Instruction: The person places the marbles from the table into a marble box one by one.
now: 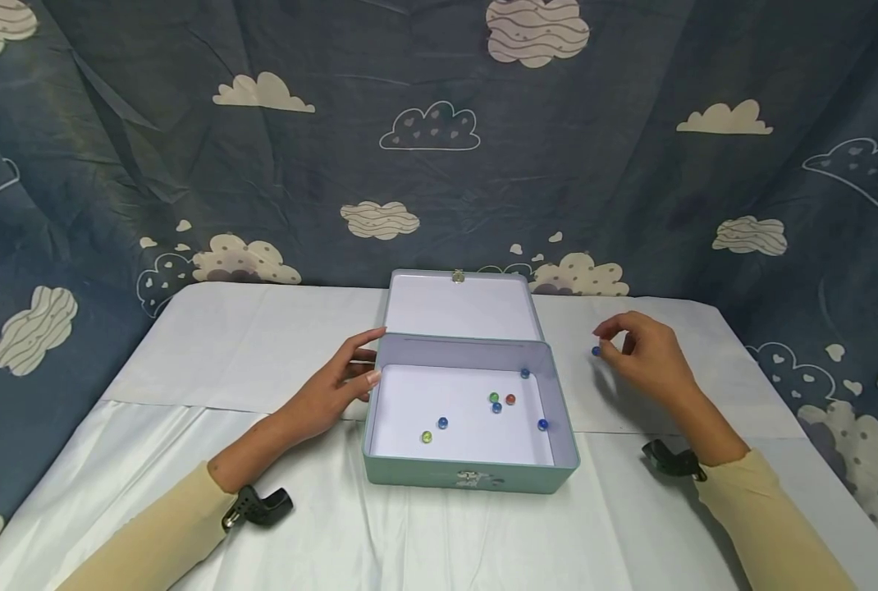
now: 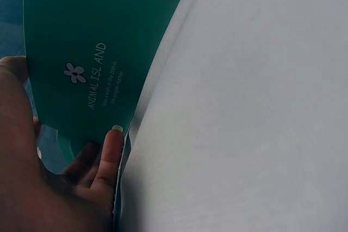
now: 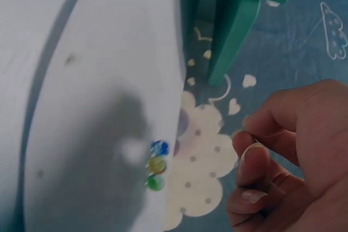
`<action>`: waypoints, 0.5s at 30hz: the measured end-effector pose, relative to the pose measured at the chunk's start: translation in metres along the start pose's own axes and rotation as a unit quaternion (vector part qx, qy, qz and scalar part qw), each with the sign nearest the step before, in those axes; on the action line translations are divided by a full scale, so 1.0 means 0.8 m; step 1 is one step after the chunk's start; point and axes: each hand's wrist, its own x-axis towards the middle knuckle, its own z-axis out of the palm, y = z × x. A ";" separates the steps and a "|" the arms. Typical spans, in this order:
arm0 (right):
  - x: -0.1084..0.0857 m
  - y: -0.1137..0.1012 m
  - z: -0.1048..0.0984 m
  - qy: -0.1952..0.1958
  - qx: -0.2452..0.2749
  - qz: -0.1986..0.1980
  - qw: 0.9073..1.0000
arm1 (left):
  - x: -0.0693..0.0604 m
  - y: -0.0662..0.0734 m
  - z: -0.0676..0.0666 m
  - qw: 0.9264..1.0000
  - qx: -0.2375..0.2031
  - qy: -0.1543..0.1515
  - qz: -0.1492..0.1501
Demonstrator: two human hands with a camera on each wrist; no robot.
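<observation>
A green tin box (image 1: pixel 476 476) with a pale inside stands with its lid (image 1: pixel 463 305) tipped back. Several glass marbles lie inside, among them a red marble (image 1: pixel 510 400), a green marble (image 1: pixel 494 397) and a yellow marble (image 1: pixel 427 437). My left hand (image 1: pixel 328 390) rests against the box's left side, fingers extended. To the right of the box, my right hand (image 1: pixel 646 349) hovers above the cloth with bent fingers, thumb and index close together, nothing visible between them. Near its fingertips is a blue marble (image 3: pixel 160 148), in a row with a yellow marble (image 3: pixel 156 164) and a green marble (image 3: pixel 154 182).
White cloth (image 1: pixel 276 468) covers the table under the box. Behind the table hangs a dark blue cloud-print curtain (image 1: pixel 321 176). Each wrist carries a black camera mount (image 1: pixel 258 507). The raised lid stands between the box and the curtain.
</observation>
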 end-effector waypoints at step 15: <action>0.003 0.028 0.018 -0.076 -0.037 0.035 0.996 | 0.000 0.000 0.000 1.000 -0.003 -0.002 0.003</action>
